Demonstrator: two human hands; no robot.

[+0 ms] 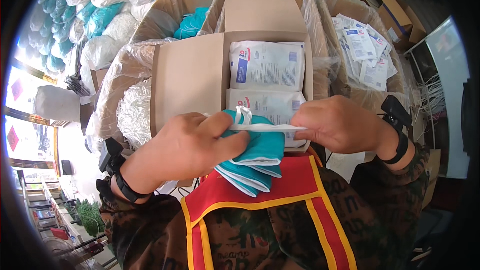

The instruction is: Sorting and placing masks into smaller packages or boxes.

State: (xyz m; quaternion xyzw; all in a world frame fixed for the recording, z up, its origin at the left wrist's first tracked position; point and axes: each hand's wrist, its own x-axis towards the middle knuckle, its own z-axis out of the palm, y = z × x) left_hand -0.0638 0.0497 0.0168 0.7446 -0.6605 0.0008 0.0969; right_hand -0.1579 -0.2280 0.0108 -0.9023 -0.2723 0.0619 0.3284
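Note:
My left hand (192,137) is closed around a folded bundle of teal cloth with a white lining (257,150), its layers fanning out below the fingers. Across the top of the bundle runs a narrow white strap (272,127), with a small white loop standing up beside the left fingers. The strap's far end is pinched between thumb and fingers of my right hand (342,124), which pulls it out straight to the right. Just beyond both hands, an open cardboard carton (187,82) holds flat white printed packets (267,67) in two stacks; the bundle partly covers the nearer one.
Plastic-lined boxes surround the carton. One at left holds a heap of white strands (135,115), one behind holds teal cloth (192,22), and one at right holds loose white packets (362,45). Filled teal and white bags (102,17) are piled at far left.

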